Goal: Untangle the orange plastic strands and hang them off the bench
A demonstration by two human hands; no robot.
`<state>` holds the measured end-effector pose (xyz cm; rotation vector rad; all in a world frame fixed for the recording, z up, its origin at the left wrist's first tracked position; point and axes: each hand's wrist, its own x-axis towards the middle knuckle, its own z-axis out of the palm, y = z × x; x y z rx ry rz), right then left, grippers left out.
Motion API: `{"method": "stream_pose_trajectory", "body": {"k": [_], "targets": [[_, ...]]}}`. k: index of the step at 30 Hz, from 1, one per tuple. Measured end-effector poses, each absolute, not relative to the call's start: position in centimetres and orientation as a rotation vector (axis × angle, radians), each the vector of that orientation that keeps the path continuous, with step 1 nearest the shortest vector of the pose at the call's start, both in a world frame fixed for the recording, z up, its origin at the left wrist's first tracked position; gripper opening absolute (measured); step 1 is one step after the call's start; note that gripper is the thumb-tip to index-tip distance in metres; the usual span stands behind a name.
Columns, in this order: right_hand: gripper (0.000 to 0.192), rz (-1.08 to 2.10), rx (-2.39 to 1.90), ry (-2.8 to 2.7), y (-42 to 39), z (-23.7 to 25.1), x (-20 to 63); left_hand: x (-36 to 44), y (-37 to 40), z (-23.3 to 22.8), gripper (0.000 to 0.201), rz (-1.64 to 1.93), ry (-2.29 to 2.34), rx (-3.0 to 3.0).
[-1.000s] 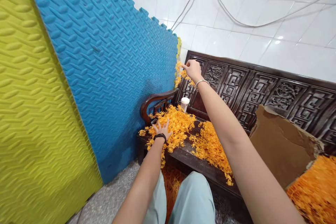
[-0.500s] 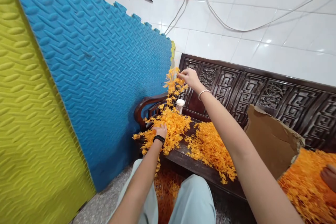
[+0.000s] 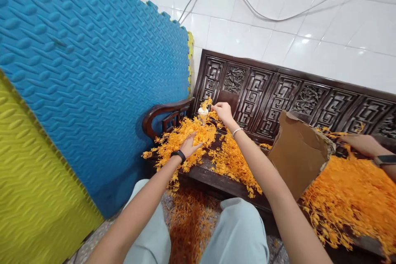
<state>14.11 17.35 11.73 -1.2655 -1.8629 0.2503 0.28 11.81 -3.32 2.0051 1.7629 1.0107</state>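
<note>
Right hand [image 3: 222, 111] has dropped toward the jar [image 3: 203, 114], grip pinching an orange sprig [image 3: 206, 104].

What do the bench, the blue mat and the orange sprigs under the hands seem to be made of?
Bench: dark carved wood, glossy finish. Blue mat: soft foam by its embossed pattern and jigsaw edge. Orange sprigs: probably moulded plastic, uniform and branching. The left hand rests on them.
</note>
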Motion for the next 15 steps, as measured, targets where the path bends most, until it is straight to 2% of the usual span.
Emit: {"method": "stream_pose_trajectory", "body": {"k": [3, 8, 15], "targets": [[0.025, 0.402, -1.332, -1.843, 16.4, 9.5, 14.3, 0.0, 10.8, -2.5, 0.071, 1.146, 1.622, 1.895], [0.029, 0.631, -1.23, -1.923, 14.3, 6.7, 13.3, 0.7, 9.5, -1.2, 0.048, 1.389, 1.44, 1.723], [0.027, 0.483, -1.143, -1.977, 11.9, 4.6, 15.3, 0.3, 8.0, -0.1, 0.03, 1.575, 1.428, 1.62]]}}
